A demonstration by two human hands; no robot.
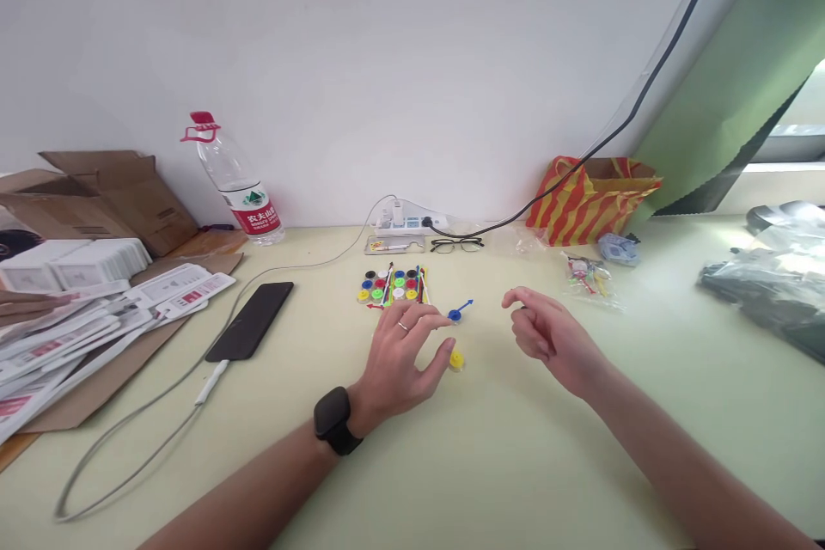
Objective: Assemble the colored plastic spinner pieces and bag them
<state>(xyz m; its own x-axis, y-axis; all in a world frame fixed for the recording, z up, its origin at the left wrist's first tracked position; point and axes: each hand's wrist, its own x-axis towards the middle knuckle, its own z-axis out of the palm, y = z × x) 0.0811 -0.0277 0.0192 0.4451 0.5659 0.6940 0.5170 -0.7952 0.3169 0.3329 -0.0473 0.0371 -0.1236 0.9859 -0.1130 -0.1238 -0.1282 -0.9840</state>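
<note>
My left hand, with a ring and a black watch, hovers over the table with thumb and fingers apart. Its index fingertip is at a small blue disc with an arrow pointer; whether they touch I cannot tell. A small yellow disc lies just beyond the thumb tip. To the right, my right hand is held with curled fingers, and anything inside them is hidden. Behind my left hand lie rows of coloured discs in black, white, blue, red, green and yellow, with several arrow pointers laid across them.
Behind are eyeglasses, a clear case and a power strip. A cabled phone, water bottle and flat cartons with another person's hand are left. Right are a bag of small parts and a striped bag.
</note>
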